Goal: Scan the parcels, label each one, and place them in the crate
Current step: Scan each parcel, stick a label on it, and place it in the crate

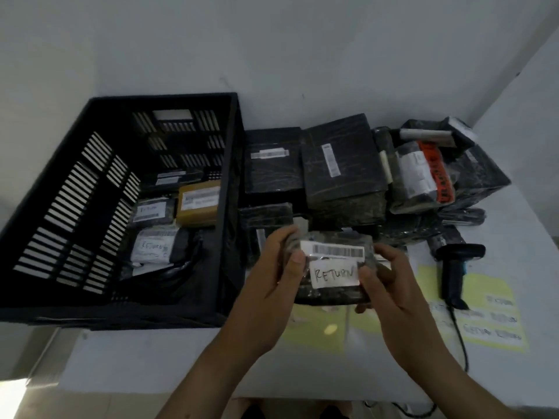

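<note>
I've got a small black-wrapped parcel (329,294) up in front of me, held above the surface (145,355) in both hands, just to the right of the crate (231,182). Across its top runs a white barcode label (337,251). Right under that sits a white RETURN label (334,275), the word handwritten in dark pen. My left hand (276,269) grips the parcel's left end, fingers curled behind it, thumb pressing on the left end of the barcode label. My right hand (391,284) grips the right end, thumb down on the right edge of the RETURN label.

The crate, black and slatted, stands on the left of the surface, its right wall close beside my left hand. Parcels lie inside it, toward that right wall. There's a brown box (198,204) against the wall and a dark parcel marked RETURN (151,211) just left of it. A pale parcel marked RETURN (154,246) lies nearer to me.

Beyond the parcel in my hands is the pile of black-wrapped parcels (341,164), pushed back toward the white wall (302,40), and the leftmost one is right up against the crate. On the right of the pile is a clear-wrapped parcel with orange tape (423,173). Right of my right hand a black barcode scanner (453,267) sits on the surface. Its cable (461,337) trails toward me over a yellow sheet (490,313) whose writing is too blurred to read.
</note>
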The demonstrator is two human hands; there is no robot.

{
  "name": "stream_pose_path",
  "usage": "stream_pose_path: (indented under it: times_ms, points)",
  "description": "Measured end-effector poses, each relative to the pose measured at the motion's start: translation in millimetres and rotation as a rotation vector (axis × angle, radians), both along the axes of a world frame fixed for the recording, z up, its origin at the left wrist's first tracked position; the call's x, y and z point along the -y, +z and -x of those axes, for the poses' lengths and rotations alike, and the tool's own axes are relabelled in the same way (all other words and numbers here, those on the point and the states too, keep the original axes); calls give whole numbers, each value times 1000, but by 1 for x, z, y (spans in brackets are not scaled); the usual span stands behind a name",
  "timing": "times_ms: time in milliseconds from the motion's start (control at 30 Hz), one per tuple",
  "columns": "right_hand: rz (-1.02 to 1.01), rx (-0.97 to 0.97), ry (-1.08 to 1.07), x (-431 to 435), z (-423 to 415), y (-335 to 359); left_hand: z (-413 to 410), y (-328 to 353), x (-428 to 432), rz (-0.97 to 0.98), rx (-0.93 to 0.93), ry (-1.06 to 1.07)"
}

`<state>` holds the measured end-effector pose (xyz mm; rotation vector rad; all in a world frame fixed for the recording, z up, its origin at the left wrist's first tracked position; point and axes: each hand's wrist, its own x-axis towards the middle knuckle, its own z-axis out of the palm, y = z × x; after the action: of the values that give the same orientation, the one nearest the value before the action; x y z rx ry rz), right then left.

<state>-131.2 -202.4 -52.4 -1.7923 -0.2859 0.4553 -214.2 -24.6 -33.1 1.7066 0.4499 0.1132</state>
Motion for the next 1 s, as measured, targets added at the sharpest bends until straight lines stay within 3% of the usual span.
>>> stream_pose_path:
  times_ms: [233, 500, 633, 800, 1000]
  points:
    - [-186, -151, -85, -120, 32, 24, 52, 34, -181, -396, 210, 121]
    - [-154, -258, 22, -267, 12, 26, 53, -3, -399, -944, 27, 137]
    - [-78, -349, -21, -329, -19, 0, 40, -34, -451, -998, -151, 66]
    - [89, -385, -39, -389, -58, -37, 17, -46, -469, -990, -156, 2]
    - [307, -114, 57, -454, -85, -74, 3, -48, -475, -1070, -219, 18]
